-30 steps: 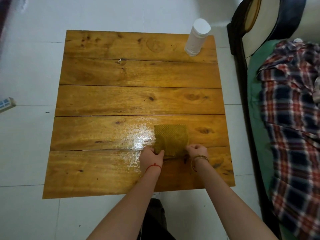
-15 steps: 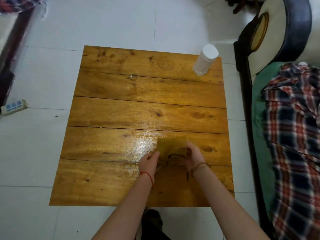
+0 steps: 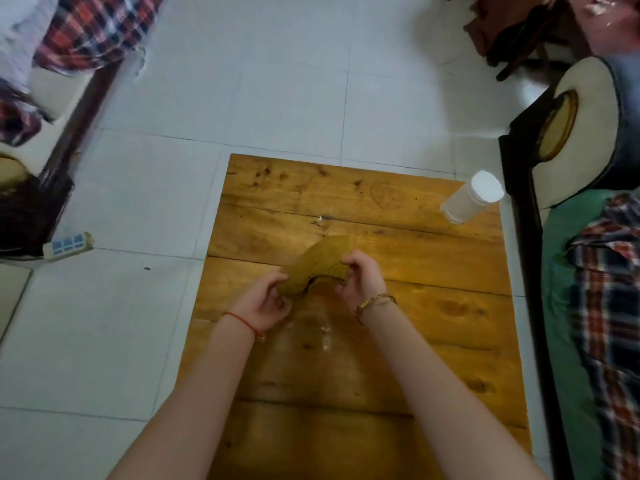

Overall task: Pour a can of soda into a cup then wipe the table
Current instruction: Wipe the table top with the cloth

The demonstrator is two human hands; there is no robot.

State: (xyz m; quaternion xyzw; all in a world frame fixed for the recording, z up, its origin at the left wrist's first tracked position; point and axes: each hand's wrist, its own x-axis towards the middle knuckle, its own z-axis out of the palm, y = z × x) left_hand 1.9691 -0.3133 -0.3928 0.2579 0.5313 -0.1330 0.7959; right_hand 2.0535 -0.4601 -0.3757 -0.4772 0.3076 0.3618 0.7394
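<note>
A mustard-yellow mesh cloth (image 3: pixel 320 263) is lifted off the wooden plank table (image 3: pixel 433 271), held between both hands over its middle. My left hand (image 3: pixel 265 299) pinches the cloth's lower left edge. My right hand (image 3: pixel 360 280) grips its right edge, fingers curled round it. A faint wet sheen (image 3: pixel 318 336) lies on the planks just below the hands. A white plastic cup (image 3: pixel 472 197) stands at the table's far right corner. No soda can is in view.
A dark-framed bed with a green sheet (image 3: pixel 568 306) and plaid blanket (image 3: pixel 609 306) runs along the table's right side. A power strip (image 3: pixel 67 244) lies on the white tile floor at left, beside dark furniture (image 3: pixel 31 216).
Both hands have lifted the cloth off the wet planks and raised it toward the table's middle. The head camera has tilted up, showing more floor.
</note>
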